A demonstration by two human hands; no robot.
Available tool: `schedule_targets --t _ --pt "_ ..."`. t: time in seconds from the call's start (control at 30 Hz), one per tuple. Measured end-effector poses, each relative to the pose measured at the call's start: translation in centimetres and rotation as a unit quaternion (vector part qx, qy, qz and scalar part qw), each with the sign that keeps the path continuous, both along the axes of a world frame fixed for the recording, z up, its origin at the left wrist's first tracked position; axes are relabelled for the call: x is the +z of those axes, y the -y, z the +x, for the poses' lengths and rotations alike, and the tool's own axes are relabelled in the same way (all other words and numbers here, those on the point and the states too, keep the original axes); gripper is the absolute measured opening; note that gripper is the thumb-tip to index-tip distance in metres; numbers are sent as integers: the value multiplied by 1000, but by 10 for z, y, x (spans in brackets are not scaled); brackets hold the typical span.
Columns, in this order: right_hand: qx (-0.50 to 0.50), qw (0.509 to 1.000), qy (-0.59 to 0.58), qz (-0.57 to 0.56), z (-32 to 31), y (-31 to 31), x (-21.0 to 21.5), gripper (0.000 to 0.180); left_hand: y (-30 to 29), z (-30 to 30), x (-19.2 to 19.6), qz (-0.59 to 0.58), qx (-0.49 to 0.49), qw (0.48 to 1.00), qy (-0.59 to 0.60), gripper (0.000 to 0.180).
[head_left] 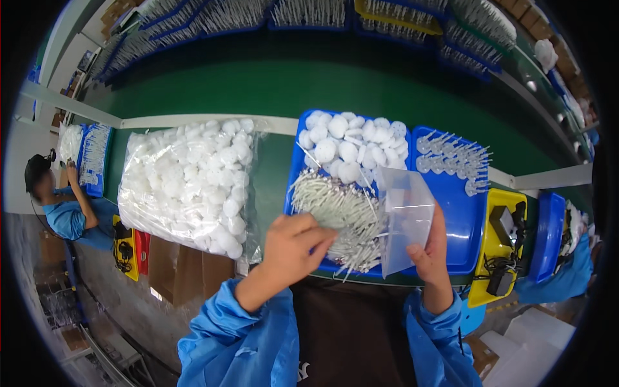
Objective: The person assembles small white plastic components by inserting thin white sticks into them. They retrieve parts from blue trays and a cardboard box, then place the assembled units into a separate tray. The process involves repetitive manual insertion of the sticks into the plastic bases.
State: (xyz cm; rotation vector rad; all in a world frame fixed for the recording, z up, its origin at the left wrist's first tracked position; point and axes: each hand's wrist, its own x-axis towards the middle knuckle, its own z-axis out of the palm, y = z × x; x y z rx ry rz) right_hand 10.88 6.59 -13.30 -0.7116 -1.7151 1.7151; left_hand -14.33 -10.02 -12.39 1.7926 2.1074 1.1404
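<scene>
My left hand [293, 248], fingers curled and pinched together, is over the near left part of a blue tray [298, 164]. What the fingers hold, if anything, is too small to make out. Beside and under them lies a heap of thin whitish sticks with small metallic ends [335, 213]. My right hand [433, 251] grips a translucent plastic container [412, 209] with angled sides, held upright at the tray's right edge. White perforated discs [348, 145] fill the far part of the same tray.
Right of it, a second blue tray [451, 232] carries rows of discs with sticks attached [454, 158]. A big clear bag of white discs [184, 187] lies to the left. A yellow tray [480, 287] holds black devices and cables. A co-worker [68, 206] sits far left; loaded trays [309, 14] line the back.
</scene>
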Motion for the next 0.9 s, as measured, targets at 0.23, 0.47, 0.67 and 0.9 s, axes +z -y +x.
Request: schedule_targets --t 0.23,0.47,0.67,0.9 --pt "3 1000 2 -9 1 0 -5 103 -7 -12 24 -15 16 1000 8 21" --pt "2 1000 -15 -19 2 -5 -1 104 -30 -25 36 -22 -29 999 4 18" --pt "-16 997 -46 -56 14 -6 -10 101 -38 -34 39 -1 -87 962 260 22" --pt "3 951 -173 -256 14 -12 -20 99 -36 -32 22 116 -37 673 730 32"
